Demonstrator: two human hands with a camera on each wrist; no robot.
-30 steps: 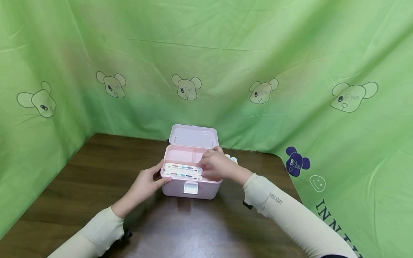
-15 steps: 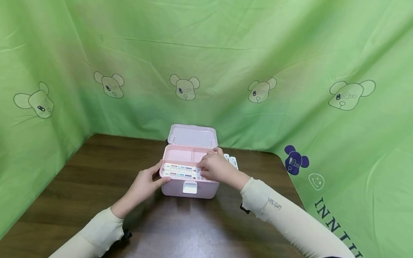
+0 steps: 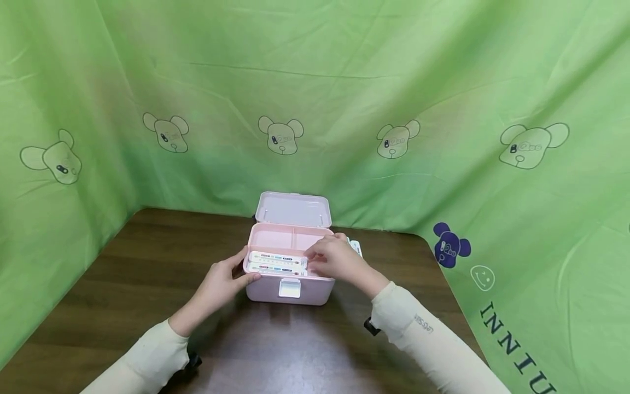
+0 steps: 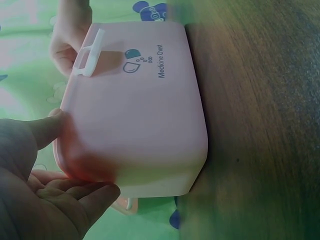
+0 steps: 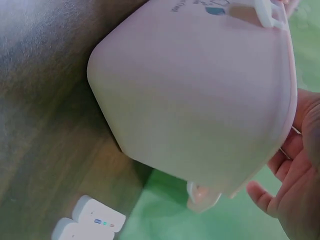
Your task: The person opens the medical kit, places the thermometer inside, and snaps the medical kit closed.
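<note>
A pale pink medicine box [image 3: 307, 293], lettered "Medicine Chest" in the left wrist view, stands on the table with its lid [image 3: 293, 210] raised. Its pink tray [image 3: 272, 236] holds long flat white cases [image 3: 278, 258] with small coloured print, lying side by side at the front. My left hand [image 3: 221, 282] grips the box's left front corner, thumb on the front rim and fingers along the side. Over the right part of the tray, my right hand [image 3: 337, 261] has its fingers loosely bent beside the cases' right ends. In the right wrist view the box rim hides some fingertips.
More white cases [image 5: 100, 215] lie on the brown wooden table [image 3: 147, 262] to the right of the box. Behind the table hangs a green curtain [image 3: 339, 82] with bear drawings. A white latch [image 3: 289, 288] sits on the box's front.
My right hand has shifted slightly right and opened a small gap between thumb and fingers near the white cases' ends. My left hand keeps its grip on the box corner.
</note>
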